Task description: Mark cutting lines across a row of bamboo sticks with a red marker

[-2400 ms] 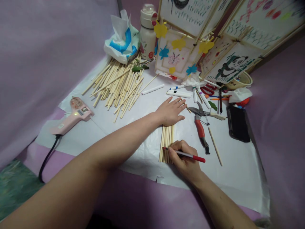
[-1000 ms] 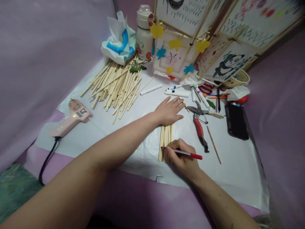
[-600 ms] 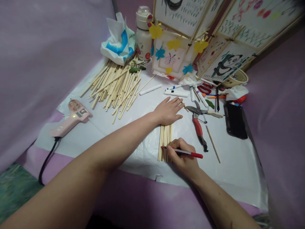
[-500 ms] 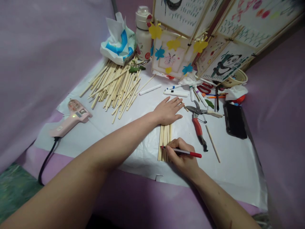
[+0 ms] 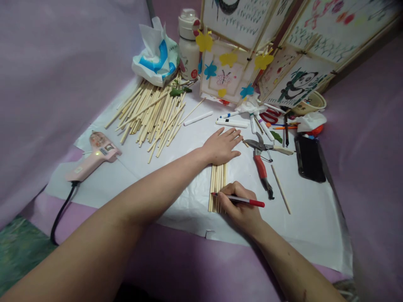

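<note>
A row of thin wooden sticks [image 5: 217, 179] lies side by side on the white sheet in front of me. My left hand [image 5: 222, 146] rests flat over the far end of the row, fingers spread, hiding the tips there. Near the row's close end, my right hand [image 5: 239, 206] is closed around a red pen [image 5: 239, 199]. The pen's tip meets the leftmost sticks, and the knuckles cover part of the row's right side. Just right of the left hand lie red-handled pruning shears [image 5: 260, 164], with a single loose stick [image 5: 281, 188] beside them.
A pink glue gun [image 5: 94, 156] with a black cord lies at left. Behind are a heap of sticks [image 5: 154, 113], a tissue pack [image 5: 157, 61], a bottle [image 5: 189, 50] and a stick-framed stand of drawings [image 5: 225, 71]. Markers [image 5: 231, 123] and a phone [image 5: 310, 158] lie toward the right.
The red pen and my right hand have shifted very slightly left over the sticks. My left hand stays flat in place.
</note>
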A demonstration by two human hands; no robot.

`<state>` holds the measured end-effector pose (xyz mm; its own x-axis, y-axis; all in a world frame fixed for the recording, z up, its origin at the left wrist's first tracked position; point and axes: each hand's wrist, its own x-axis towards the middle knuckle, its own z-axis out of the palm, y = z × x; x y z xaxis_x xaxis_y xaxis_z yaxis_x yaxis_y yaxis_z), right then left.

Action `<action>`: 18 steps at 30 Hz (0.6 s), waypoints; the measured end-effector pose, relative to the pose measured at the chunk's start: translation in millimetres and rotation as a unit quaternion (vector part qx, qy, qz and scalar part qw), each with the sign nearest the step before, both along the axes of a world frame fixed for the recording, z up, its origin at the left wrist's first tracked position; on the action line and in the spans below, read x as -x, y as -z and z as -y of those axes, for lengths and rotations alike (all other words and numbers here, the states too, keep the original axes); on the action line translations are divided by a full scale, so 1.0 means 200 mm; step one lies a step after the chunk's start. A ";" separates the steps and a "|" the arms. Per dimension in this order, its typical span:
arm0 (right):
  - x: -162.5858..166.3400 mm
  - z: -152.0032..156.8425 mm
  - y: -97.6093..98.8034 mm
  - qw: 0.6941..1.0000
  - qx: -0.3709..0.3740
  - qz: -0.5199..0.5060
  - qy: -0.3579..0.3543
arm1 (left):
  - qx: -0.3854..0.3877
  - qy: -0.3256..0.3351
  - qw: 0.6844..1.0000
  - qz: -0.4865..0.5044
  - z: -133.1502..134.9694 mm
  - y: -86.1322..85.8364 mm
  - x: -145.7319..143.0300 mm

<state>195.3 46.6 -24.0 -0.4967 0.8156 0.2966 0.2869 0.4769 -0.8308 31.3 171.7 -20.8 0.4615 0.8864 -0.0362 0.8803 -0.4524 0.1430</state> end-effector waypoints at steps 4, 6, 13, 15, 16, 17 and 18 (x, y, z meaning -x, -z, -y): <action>0.00 0.00 0.00 1.000 0.007 0.007 0.004 | -0.006 0.000 1.000 0.000 0.00 0.00 0.00; 0.00 0.00 0.00 1.000 0.011 0.006 0.005 | -0.006 0.001 1.000 0.000 0.00 0.00 0.00; 0.01 0.00 0.01 1.000 -0.001 -0.003 0.004 | 0.005 -0.004 1.000 -0.003 0.01 -0.03 0.00; 0.01 0.00 0.01 1.000 0.004 0.002 0.006 | 0.008 -0.005 1.000 -0.004 0.02 -0.03 0.00; 0.00 0.00 0.01 1.000 0.007 0.003 0.007 | 0.008 -0.004 1.000 -0.004 0.02 -0.04 0.00; 0.00 0.00 0.01 1.000 0.010 0.004 0.007 | 0.009 -0.004 1.000 -0.005 0.02 -0.04 0.00; 0.00 0.00 0.01 1.000 0.011 0.004 0.006 | 0.009 -0.004 1.000 -0.006 0.02 -0.04 0.00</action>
<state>194.7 47.2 -25.6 -0.4886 0.8282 0.2744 0.2992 0.4545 -0.8390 31.6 168.4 -13.6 0.4533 0.8895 -0.0574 0.8858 -0.4424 0.1401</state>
